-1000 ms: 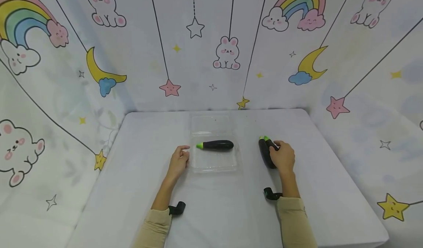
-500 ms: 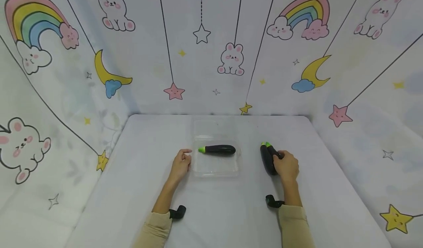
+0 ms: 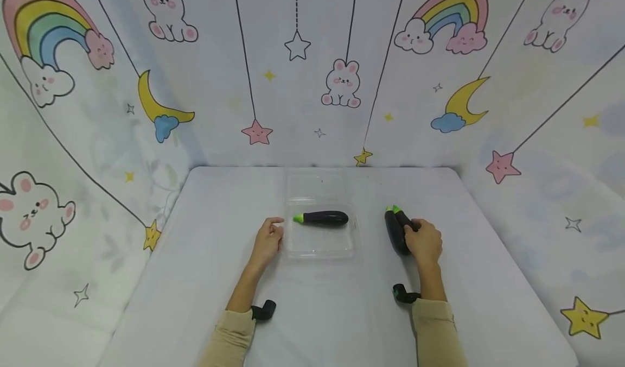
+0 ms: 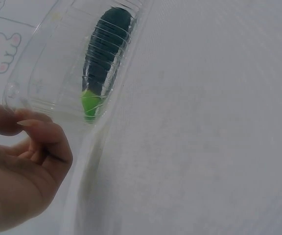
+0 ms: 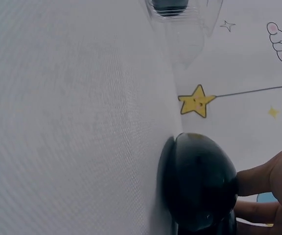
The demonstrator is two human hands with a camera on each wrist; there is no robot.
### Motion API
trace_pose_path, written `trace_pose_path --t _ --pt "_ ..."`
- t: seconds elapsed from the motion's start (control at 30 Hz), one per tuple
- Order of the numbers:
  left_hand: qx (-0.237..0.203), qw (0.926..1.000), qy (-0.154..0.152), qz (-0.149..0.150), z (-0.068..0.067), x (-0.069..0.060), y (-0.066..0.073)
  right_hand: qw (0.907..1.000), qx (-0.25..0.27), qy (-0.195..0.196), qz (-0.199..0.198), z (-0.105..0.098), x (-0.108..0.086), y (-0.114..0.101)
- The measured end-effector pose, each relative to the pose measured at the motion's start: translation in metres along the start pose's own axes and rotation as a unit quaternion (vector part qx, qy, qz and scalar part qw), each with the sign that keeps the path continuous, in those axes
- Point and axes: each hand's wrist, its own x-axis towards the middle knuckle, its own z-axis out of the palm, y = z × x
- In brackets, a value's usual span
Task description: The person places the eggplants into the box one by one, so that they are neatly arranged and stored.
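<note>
A: Head view first?
B: The right hand point(image 3: 423, 242) has its grip pinching the right-hand vegetable point(image 3: 402, 219) of a dark, green-tipped pair on the table point(image 3: 322, 318). Its partner point(image 3: 396, 235) lies against it. A third vegetable point(image 3: 326, 219) lies crosswise in the clear box point(image 3: 319, 255), whose lid point(image 3: 312, 183) is open on the far side.
A: Any risk?
B: Lifting one might drag or roll the other, since they touch. The glossy skin could also slip.
A: Left wrist?
B: The left hand point(image 4: 23, 186) has its fingertips at the box's edge. Whether that grip pinches the plastic or only touches it, I can't tell. Pushed hard, such thin-looking plastic could slide or buckle.
A: And the right wrist?
B: The partner's rounded end looms in front, hiding most of the held one. It sits between hand and box, so a low sideways move would probably bump it. Beyond stands the patterned backdrop point(image 5: 239, 63).
</note>
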Motion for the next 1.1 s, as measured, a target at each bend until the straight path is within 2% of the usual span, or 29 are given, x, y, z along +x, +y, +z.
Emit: trace_pose_path --t 0.3,0.63,0.87,1.0,1.1 --pt "-0.002 1.0 0.007 0.001 -0.004 0.002 0.001 0.9997 0.013 0.018 -0.007 -0.001 0.005 -0.006" --pt "-0.006 1.0 0.001 -0.006 -0.004 0.002 0.001 0.9984 0.032 0.041 -0.023 -0.005 0.005 -0.014" --pt "0.005 1.0 0.003 -0.008 -0.009 -0.005 -0.002 0.9937 0.064 0.065 -0.065 0.001 -0.004 -0.015" --pt "-0.002 1.0 -0.004 -0.005 -0.005 -0.001 -0.002 0.9898 0.073 0.083 -0.09 -0.004 -0.004 -0.018" --pt "-0.006 0.9999 -0.007 -0.006 -0.002 0.001 -0.001 0.9884 0.08 0.079 -0.102 -0.006 -0.005 -0.022"
